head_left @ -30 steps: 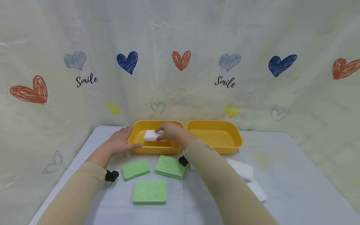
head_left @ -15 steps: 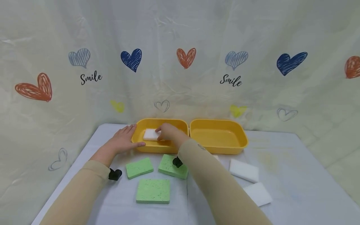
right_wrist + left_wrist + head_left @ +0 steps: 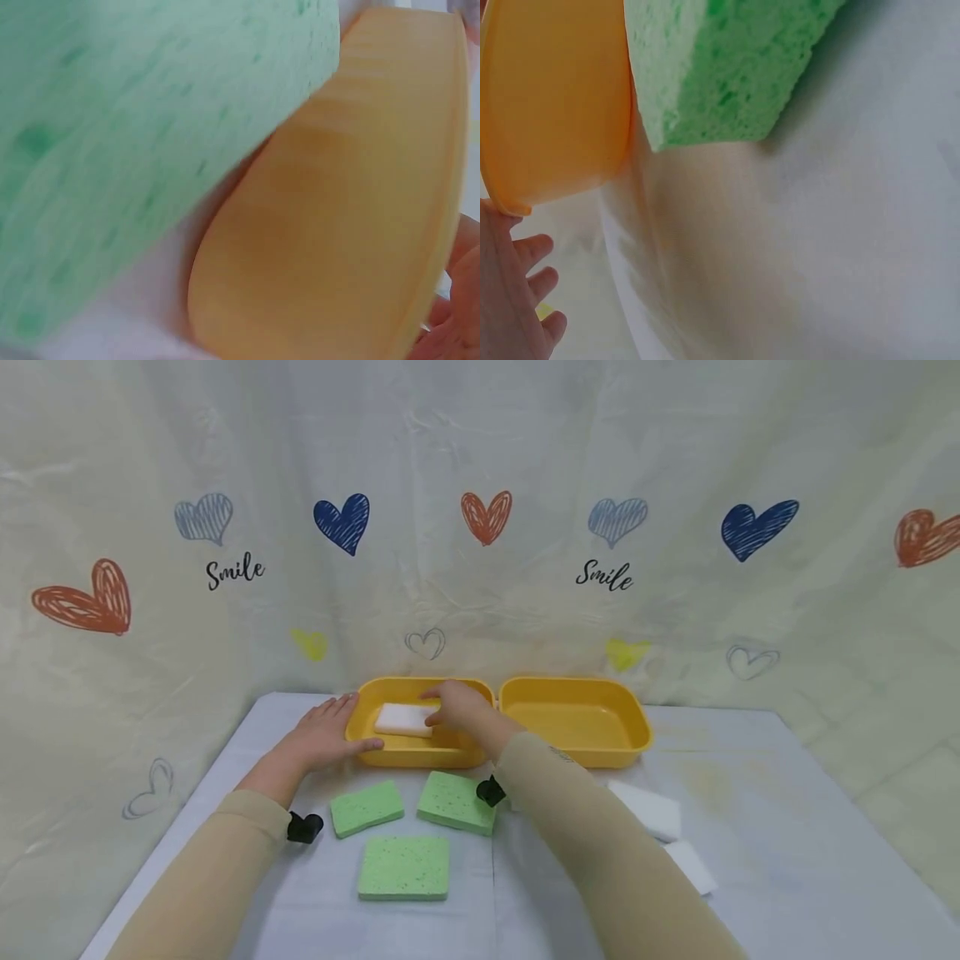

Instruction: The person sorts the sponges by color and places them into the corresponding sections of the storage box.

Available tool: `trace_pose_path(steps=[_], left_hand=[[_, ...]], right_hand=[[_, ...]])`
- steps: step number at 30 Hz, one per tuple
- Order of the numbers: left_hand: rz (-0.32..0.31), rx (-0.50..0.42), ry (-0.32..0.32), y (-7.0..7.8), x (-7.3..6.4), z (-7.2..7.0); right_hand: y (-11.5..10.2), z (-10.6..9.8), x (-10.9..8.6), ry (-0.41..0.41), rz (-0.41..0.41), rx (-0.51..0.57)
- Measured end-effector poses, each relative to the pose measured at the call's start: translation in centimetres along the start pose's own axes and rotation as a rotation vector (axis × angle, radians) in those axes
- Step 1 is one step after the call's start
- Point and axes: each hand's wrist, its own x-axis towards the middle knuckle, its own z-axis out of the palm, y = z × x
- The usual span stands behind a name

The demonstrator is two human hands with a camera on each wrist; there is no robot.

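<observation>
My left hand (image 3: 322, 735) rests at the left end of the left yellow tray (image 3: 420, 758), fingers extended along the rim and thumb at its front. In the left wrist view, the fingers (image 3: 542, 283) show spread beyond the tray's edge. A white sponge (image 3: 402, 720) lies flat inside that tray. Over the tray's right part is my right hand (image 3: 463, 708), its thumb and forefinger parted at the sponge's right end. Whether they touch it I cannot tell. The right wrist view shows part of this hand (image 3: 461, 300) behind the tray wall.
A second yellow tray (image 3: 573, 727) stands to the right. In front lie three green sponges, including a left one (image 3: 367, 808), a right one (image 3: 450, 802) and a near one (image 3: 403, 868). White sponges (image 3: 651, 810) lie on the right, partly hidden by my right sleeve (image 3: 592, 835).
The white sponge has settled flat on the tray floor, and my right fingers have drawn back to its right end. My left hand stays at the tray's rim.
</observation>
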Motion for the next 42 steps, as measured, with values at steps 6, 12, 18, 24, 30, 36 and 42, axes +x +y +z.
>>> trace_pose_path(steps=[6, 12, 18, 24, 30, 36, 42], left_hand=[[0.017, 0.009, 0.007, -0.1, -0.2, 0.2], [0.028, 0.005, 0.006, 0.0, -0.3, 0.2], [0.028, -0.006, -0.003, -0.2, -0.3, 0.2], [0.028, -0.008, -0.008, -0.5, -0.1, 0.4], [0.035, -0.001, -0.011, -0.5, -0.1, 0.4], [0.048, -0.002, -0.009, -0.1, -0.2, 0.3], [0.048, 0.000, -0.004, 0.2, -0.4, 0.2]], right_hand=[[0.4, -1.5, -2.1, 0.020, -0.065, -0.094], [1.4, -3.0, -5.0, 0.059, -0.114, -0.107], [3.0, -4.5, -8.5, 0.090, -0.099, -0.070], [5.7, -4.9, -12.5, 0.105, -0.108, -0.075], [9.7, -5.2, -17.1, 0.098, -0.002, -0.036], [14.7, -5.8, -21.9, 0.075, 0.079, -0.054], [18.5, -6.0, -25.8, 0.104, 0.131, -0.031]])
